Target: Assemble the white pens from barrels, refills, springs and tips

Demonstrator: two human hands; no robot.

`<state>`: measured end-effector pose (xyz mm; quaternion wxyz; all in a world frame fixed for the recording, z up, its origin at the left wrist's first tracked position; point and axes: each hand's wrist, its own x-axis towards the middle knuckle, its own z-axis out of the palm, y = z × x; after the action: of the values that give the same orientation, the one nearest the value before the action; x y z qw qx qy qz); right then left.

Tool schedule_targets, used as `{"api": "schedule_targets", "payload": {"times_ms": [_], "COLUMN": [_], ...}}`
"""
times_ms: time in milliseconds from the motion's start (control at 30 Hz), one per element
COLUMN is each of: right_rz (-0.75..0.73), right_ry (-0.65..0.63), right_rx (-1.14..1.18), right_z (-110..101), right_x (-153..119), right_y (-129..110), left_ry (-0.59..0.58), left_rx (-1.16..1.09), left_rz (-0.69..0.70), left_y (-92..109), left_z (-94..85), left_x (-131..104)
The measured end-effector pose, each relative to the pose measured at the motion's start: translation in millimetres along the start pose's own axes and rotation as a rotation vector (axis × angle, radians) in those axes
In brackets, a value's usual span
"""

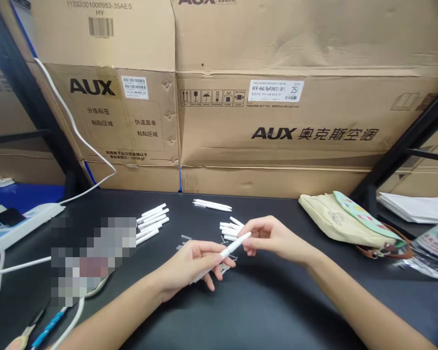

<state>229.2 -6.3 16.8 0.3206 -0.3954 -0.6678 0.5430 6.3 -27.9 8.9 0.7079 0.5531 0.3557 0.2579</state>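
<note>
A white pen point(236, 245) slants up to the right above the middle of the table. My left hand point(193, 262) is closed around its lower part, thumb on top. The fingers of my right hand point(268, 236) are bent together at the pen's upper end; whether they grip it or just touch it is hard to see. Behind my right fingers lies a small pile of short white tubes point(228, 230), partly covered. Small clear and metallic bits point(185, 238) are scattered behind and beneath my left hand. Farther back rest several whole white pens point(212, 205).
Longer white tubes point(152, 223) lie in a group left of centre. A blurred-out object point(95, 257), scissors point(24, 338), and a white power strip point(29, 223) with cables are at left. A cream pouch point(326, 218) and plastic bag point(436, 248) sit right. Cardboard boxes point(219, 121) wall the back.
</note>
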Motion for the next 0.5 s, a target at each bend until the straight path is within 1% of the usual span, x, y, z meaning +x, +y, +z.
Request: {"api": "schedule_targets", "payload": {"times_ms": [133, 200, 267, 367, 433, 500], "right_rz": [0.007, 0.014, 0.012, 0.001, 0.002, 0.011], "right_ry": [0.067, 0.088, 0.056, -0.030, -0.043, -0.009], "right_rx": [-0.158, -0.159, -0.071, 0.044, 0.021, -0.047], "right_z": [8.3, 10.2, 8.6, 4.7, 5.1, 8.2], "right_x": [2.2, 3.7, 4.3, 3.7, 3.5, 4.2], "right_y": [8.3, 11.0, 10.1, 6.7, 6.9, 9.6], "left_ry": [-0.004, -0.006, -0.007, 0.002, -0.003, -0.007], "left_rx": [0.031, 0.030, 0.034, 0.037, 0.032, 0.041], "left_rz": [0.008, 0.008, 0.006, 0.008, 0.006, 0.002], "left_y": [-2.0, -3.2, -3.5, -2.6, -2.4, -2.8], "left_z": [0.9, 0.1, -0.7, -0.8, -0.2, 0.5], "left_x": [-0.2, 0.4, 0.6, 0.1, -0.5, -0.9]}}
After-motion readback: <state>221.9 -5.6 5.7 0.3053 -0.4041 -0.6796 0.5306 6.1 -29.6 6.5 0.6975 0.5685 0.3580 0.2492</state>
